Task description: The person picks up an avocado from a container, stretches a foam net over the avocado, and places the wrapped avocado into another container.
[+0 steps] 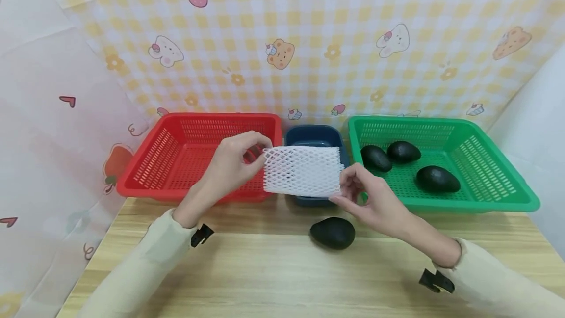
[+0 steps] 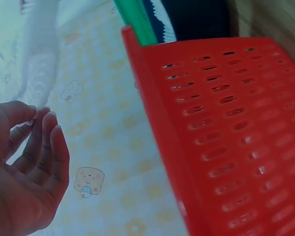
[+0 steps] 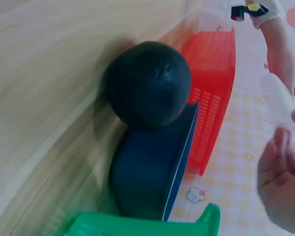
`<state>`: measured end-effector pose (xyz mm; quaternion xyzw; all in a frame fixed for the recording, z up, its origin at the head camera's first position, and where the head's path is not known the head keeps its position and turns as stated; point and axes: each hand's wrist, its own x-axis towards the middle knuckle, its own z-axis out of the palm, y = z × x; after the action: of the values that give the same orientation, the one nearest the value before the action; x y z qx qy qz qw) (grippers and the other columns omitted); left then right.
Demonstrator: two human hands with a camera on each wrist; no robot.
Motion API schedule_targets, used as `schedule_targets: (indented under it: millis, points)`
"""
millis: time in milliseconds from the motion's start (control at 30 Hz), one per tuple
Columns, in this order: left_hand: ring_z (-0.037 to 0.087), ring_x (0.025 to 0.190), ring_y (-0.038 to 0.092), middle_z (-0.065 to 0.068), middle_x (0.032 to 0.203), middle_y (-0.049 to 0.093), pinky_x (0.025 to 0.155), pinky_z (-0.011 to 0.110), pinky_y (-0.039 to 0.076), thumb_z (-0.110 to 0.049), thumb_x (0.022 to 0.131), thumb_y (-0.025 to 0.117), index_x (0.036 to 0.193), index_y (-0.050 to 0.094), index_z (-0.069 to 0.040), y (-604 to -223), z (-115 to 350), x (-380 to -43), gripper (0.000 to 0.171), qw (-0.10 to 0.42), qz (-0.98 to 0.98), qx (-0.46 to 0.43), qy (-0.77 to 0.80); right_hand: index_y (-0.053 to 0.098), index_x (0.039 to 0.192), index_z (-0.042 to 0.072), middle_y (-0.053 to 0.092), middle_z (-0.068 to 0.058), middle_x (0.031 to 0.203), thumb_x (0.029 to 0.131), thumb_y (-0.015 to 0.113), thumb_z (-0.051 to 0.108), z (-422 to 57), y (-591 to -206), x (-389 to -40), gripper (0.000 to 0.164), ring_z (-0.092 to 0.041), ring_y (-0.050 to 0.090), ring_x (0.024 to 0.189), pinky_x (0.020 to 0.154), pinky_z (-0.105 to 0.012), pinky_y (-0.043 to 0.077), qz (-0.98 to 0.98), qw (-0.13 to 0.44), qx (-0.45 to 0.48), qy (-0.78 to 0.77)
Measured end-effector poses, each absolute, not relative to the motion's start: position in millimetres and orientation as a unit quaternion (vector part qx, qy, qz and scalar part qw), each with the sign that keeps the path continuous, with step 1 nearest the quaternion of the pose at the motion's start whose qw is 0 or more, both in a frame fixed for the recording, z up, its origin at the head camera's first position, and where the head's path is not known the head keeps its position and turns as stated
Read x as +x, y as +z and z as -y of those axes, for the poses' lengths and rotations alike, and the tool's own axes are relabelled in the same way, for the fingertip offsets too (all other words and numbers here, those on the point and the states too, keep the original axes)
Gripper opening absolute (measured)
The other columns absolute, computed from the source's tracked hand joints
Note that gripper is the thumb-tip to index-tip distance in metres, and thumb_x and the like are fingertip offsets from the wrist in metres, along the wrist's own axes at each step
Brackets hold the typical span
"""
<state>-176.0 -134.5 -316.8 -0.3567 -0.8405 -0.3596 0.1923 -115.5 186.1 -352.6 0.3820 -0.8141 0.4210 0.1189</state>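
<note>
A white foam net sleeve (image 1: 302, 171) is stretched flat in the air between both hands, above the small dark blue bin (image 1: 314, 134). My left hand (image 1: 236, 161) pinches its left end between thumb and fingers; the left wrist view shows the same pinch on the white netting (image 2: 39, 64). At the other end, my right hand (image 1: 368, 198) pinches the lower right corner. A dark avocado (image 1: 333, 233) lies on the table in front of the bin, below the sleeve. Part of the bin is hidden behind the netting.
To the left stands a red basket (image 1: 198, 193), with something dark partly hidden behind the left hand. The green basket (image 1: 485, 205) on the right holds three dark avocados (image 1: 438, 179). A patterned cloth (image 1: 238, 53) hangs behind the wooden table (image 1: 247, 278).
</note>
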Motion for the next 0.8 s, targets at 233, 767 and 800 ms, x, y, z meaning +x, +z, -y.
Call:
schedule_targets:
  millis: [233,767,800]
  points:
    - [0.012,0.077,0.066,0.004,0.101,0.069,0.069,0.03,0.058,-0.002,0.08,0.084,0.106,0.069,-0.005,-322.4,138.8,-173.1,0.03,0.188,0.842,-0.361,-0.354,0.063,0.1,0.022,0.062,0.014,0.088,0.094,0.075,0.034,-192.6,-351.3,-110.2,0.018,-0.006,0.061,0.078,0.067,-0.029,0.056,0.881,-0.039,0.359,0.307]
    - [0.011,0.079,0.064,0.002,0.103,0.069,0.07,0.028,0.057,-0.005,0.079,0.087,0.107,0.07,-0.008,-336.2,142.0,-169.5,0.033,0.165,0.85,-0.361,-0.347,0.058,0.139,0.015,0.058,0.001,0.123,0.079,0.089,0.035,-188.0,-363.0,-99.4,0.071,-0.018,0.058,0.106,0.087,-0.041,0.054,0.903,-0.171,0.372,0.133]
    - [0.011,0.079,0.064,0.002,0.103,0.069,0.069,0.028,0.057,-0.004,0.079,0.087,0.107,0.069,-0.008,-336.5,141.9,-169.6,0.033,0.165,0.849,-0.363,-0.346,0.057,0.14,0.014,0.058,0.0,0.124,0.079,0.089,0.035,-187.7,-364.5,-99.6,0.071,-0.019,0.058,0.107,0.087,-0.041,0.054,0.904,-0.171,0.37,0.129]
